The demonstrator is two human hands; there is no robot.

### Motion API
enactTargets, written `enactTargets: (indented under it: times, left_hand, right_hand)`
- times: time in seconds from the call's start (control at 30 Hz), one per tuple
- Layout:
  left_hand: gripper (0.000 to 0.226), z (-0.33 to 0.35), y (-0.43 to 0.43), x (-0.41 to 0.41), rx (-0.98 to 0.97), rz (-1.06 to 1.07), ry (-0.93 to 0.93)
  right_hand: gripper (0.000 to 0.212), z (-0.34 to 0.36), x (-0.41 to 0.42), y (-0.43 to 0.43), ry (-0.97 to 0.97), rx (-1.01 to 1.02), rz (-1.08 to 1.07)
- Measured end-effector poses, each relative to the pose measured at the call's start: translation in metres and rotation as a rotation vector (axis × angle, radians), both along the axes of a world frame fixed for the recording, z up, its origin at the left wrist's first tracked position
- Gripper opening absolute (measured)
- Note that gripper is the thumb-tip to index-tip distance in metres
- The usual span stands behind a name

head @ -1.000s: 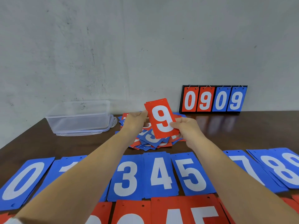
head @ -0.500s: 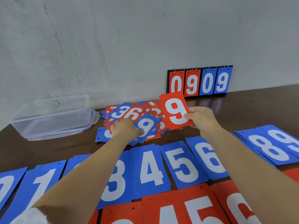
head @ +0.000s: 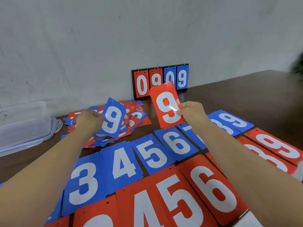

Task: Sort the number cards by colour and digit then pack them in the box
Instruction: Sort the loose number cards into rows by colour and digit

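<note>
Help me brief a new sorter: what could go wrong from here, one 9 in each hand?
The left hand holds a blue 9 card, the right hand a red 9 card: crossing rows could mix colours. Lifting from the unsorted pile might scatter it. An inverted 9 could pass for 6.

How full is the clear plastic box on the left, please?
Empty, as far as shows: no red or blue appears through the walls of the clear plastic box; its left end is cropped.
</note>
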State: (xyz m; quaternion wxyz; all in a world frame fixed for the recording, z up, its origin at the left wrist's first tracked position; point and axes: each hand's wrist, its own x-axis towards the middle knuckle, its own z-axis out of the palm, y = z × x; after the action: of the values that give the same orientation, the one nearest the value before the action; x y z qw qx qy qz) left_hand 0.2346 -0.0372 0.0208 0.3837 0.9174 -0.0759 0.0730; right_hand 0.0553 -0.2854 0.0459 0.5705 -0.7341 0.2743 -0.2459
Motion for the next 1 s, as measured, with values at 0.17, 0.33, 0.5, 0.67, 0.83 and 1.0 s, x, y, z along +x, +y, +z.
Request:
enactTargets:
  times: [0.17, 0.33, 0.5, 0.67, 0.83, 1.0]
  left_hand:
    - [0.013, 0.016, -0.004, -0.019, -0.241, -0.050, 0.065]
    - [0.009, 0.035, -0.033, -0.048, -0.357, -0.113, 0.132]
    - [0.015, 0.045, -0.074, -0.083, -0.392, -0.193, 0.199]
    - [0.009, 0.047, -0.128, -0.118, -0.425, -0.223, 0.259]
    - [0.003, 0.039, -0.198, -0.149, -0.450, -0.253, 0.289]
    - [0.003, 0.028, -0.271, -0.181, -0.442, -0.283, 0.306]
  right_hand:
    - [0.007, -0.002, -0.025, -0.015, -0.011, 0.000, -0.070]
    - [0.016, -0.004, -0.050, -0.039, -0.035, 0.014, -0.116]
    - [0.006, -0.004, -0.073, -0.078, -0.058, -0.009, -0.111]
    - [0.013, -0.005, -0.104, -0.127, -0.062, 0.023, -0.088]
    - [0.017, -0.005, -0.148, -0.192, -0.073, 0.050, -0.131]
    - [0.013, -0.018, -0.183, -0.242, -0.025, -0.054, -0.160]
